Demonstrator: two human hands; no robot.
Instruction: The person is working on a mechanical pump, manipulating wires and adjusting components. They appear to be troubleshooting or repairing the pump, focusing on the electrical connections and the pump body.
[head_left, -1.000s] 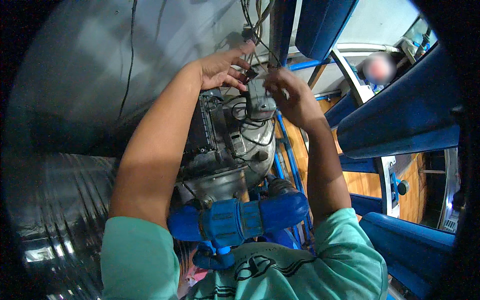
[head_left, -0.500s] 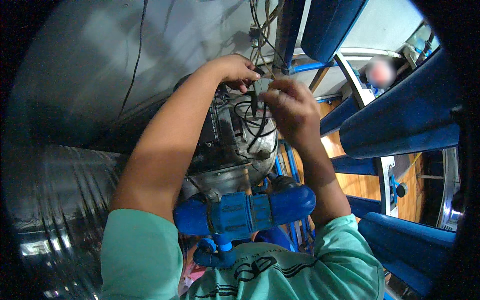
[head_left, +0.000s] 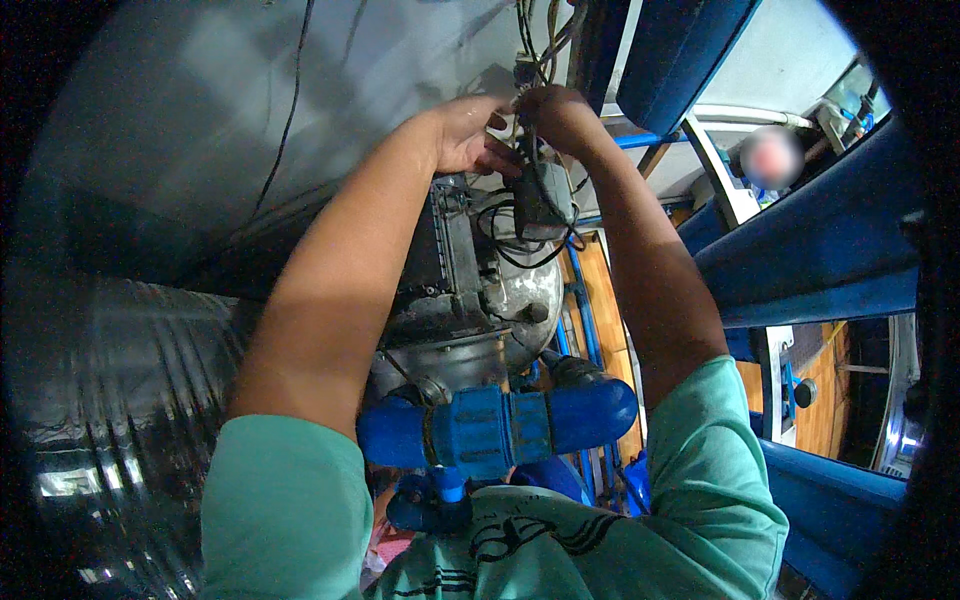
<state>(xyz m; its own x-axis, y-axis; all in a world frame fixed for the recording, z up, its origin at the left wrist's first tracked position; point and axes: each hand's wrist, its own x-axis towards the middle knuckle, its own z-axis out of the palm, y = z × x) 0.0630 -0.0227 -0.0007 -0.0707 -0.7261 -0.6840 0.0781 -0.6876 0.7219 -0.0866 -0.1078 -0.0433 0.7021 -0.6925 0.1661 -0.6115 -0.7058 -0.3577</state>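
The left hand (head_left: 466,138) is loosely spread, its fingers at the upper left corner of the grey box (head_left: 541,207). The right hand (head_left: 562,118) is curled near the cables (head_left: 572,32), above the box's top edge; whether it pinches one, I cannot tell. The box appears at the upper edge of the round metal housing (head_left: 530,287), with a black cord (head_left: 517,264) looping by its lower part.

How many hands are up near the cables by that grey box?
2: the left hand, beside the top of the grey box, and the right hand, higher, at the cables. No third hand shows there; some fingers are hidden.
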